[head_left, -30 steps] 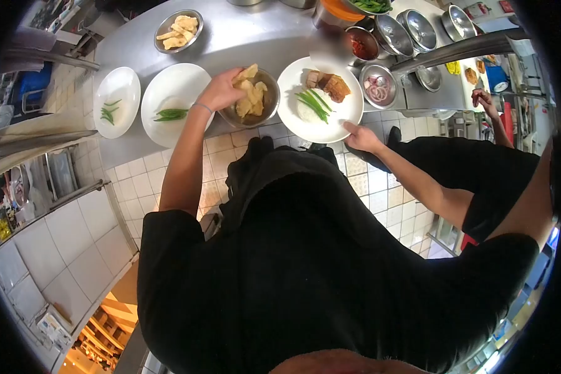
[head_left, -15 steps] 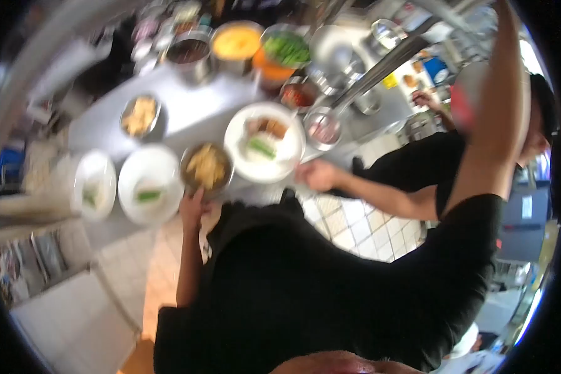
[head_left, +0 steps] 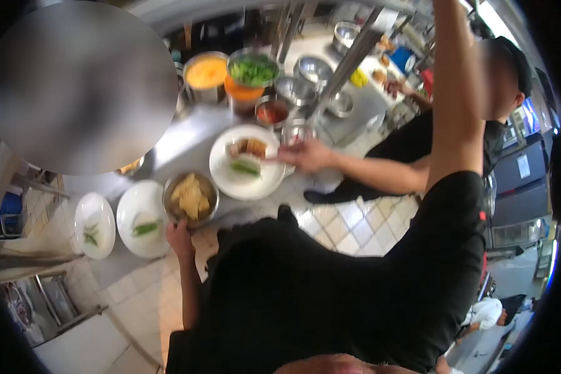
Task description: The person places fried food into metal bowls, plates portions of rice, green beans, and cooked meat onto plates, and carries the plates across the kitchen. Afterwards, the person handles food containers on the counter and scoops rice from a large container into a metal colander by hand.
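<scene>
My left hand grips the near rim of a metal bowl filled with pale yellow, flat pieces. Left of it stand a white oval plate and a smaller white dish, each with green strips on it. To the bowl's right is a round white plate with brown slices and green stalks. A co-worker's hand reaches over that plate's right edge, its fingertips by the brown slices. My right arm is raised and leaves the picture at the top, so my right hand is out of sight.
Along the back stand a yellow-filled pot, a bowl of chopped greens, a small bowl of red pieces and metal bowls. A metal post rises there. The co-worker stands close at right. A grey blur covers the upper left.
The co-worker's hand has moved from beside the round plate to over its edge. My view has shifted. My left hand stays on the bowl's rim.
</scene>
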Action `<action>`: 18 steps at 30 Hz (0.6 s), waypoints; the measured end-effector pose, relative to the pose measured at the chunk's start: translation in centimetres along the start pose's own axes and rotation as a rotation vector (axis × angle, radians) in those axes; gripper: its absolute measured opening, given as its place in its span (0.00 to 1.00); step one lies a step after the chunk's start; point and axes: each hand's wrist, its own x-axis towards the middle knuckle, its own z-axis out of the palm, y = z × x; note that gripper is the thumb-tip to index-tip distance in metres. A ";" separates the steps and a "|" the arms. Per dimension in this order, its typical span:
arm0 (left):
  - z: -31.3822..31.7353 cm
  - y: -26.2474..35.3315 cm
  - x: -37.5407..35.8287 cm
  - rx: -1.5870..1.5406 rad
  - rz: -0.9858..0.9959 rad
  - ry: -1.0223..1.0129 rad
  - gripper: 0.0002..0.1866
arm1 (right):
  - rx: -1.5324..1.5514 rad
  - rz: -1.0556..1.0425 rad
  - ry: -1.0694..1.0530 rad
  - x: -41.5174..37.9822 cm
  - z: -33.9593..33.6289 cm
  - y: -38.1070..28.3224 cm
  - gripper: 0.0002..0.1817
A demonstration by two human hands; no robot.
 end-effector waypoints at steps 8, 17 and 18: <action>0.3 1.4 1.2 -0.109 -0.094 -0.125 0.08 | 0.017 0.144 0.772 -3.5 -20.8 2.2 0.23; 2.4 1.3 2.2 -0.015 -0.107 -0.110 0.09 | 0.672 -0.146 0.802 8.1 2.4 -15.0 0.18; 2.7 1.7 1.8 -0.027 -0.114 -0.121 0.09 | 0.394 -0.242 0.806 11.5 7.7 -15.2 0.16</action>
